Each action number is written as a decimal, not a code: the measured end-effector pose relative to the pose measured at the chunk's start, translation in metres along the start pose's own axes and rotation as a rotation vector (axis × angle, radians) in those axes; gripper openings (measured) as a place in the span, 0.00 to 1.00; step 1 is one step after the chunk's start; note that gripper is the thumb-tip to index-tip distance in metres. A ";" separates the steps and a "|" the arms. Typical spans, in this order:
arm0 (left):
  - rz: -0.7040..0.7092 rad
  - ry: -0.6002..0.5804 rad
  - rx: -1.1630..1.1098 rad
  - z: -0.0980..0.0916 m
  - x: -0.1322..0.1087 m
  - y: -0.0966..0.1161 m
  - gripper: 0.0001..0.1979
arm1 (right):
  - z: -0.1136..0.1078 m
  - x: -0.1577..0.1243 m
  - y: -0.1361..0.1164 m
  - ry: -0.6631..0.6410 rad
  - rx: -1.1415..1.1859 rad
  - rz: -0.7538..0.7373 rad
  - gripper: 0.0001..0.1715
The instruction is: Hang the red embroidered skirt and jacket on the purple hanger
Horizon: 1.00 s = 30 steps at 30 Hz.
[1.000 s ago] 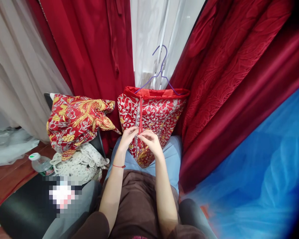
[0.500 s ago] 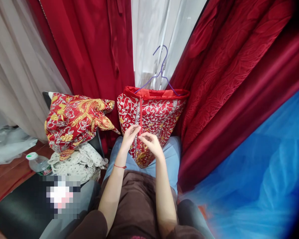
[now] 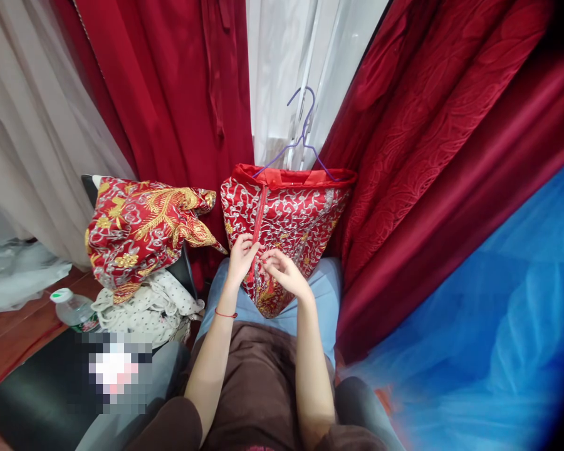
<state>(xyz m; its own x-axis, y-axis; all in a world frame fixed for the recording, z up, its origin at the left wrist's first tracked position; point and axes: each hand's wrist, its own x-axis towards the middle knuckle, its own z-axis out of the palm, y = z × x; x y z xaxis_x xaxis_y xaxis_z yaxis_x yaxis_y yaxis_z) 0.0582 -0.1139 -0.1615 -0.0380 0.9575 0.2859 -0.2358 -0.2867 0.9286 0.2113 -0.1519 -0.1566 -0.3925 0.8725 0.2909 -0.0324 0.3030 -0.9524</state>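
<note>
A red skirt [image 3: 301, 210] with silver and gold embroidery rests across my thighs, its waistband clipped or hung on a purple wire hanger [image 3: 304, 134]. A plain red strip [image 3: 260, 216] runs down its front as an opening edge. My left hand [image 3: 243, 257] is closed on this edge, thumb and fingers pinching the cloth. Just to its right, my right hand [image 3: 286, 274] hovers over the skirt with thumb and fingertips drawn together. Whatever it may hold is too small to make out. The skirt's lower end hangs in a point between my legs.
Another red and gold embroidered garment [image 3: 141, 225] drapes over a chair at left, above a white dotted cloth [image 3: 150, 307]. A plastic bottle [image 3: 73, 307] stands beside it. Red curtains [image 3: 178, 88] hang ahead, and blue tulle [image 3: 498, 326] spreads at right.
My left hand has shifted slightly left and down, pulling the red strip aslant. My right hand has turned a little and its fingers have drawn away from the left hand's fingertips.
</note>
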 end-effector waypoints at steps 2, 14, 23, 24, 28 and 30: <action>0.019 -0.013 0.043 -0.004 0.001 -0.003 0.20 | -0.007 -0.004 0.000 0.035 0.025 0.016 0.15; 0.112 0.013 -0.078 -0.003 -0.001 0.008 0.23 | -0.012 -0.011 -0.013 0.328 0.183 -0.173 0.14; 0.038 -0.211 -0.016 -0.006 -0.003 0.007 0.21 | 0.001 0.002 -0.022 0.365 0.150 -0.134 0.20; 0.028 -0.238 -0.012 -0.005 -0.004 0.007 0.21 | 0.003 0.007 -0.023 0.382 0.131 -0.119 0.21; 0.004 -0.317 -0.028 -0.002 -0.007 0.010 0.21 | 0.012 0.025 -0.019 0.484 0.019 -0.103 0.22; 0.000 -0.346 -0.036 -0.003 -0.008 0.012 0.20 | 0.015 0.030 -0.016 0.478 -0.052 -0.122 0.22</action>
<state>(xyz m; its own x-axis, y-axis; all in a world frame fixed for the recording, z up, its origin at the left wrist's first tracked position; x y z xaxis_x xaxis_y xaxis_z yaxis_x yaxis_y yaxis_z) 0.0530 -0.1249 -0.1537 0.2925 0.8881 0.3546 -0.2699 -0.2790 0.9216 0.1858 -0.1366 -0.1336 0.0775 0.9037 0.4211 -0.0011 0.4224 -0.9064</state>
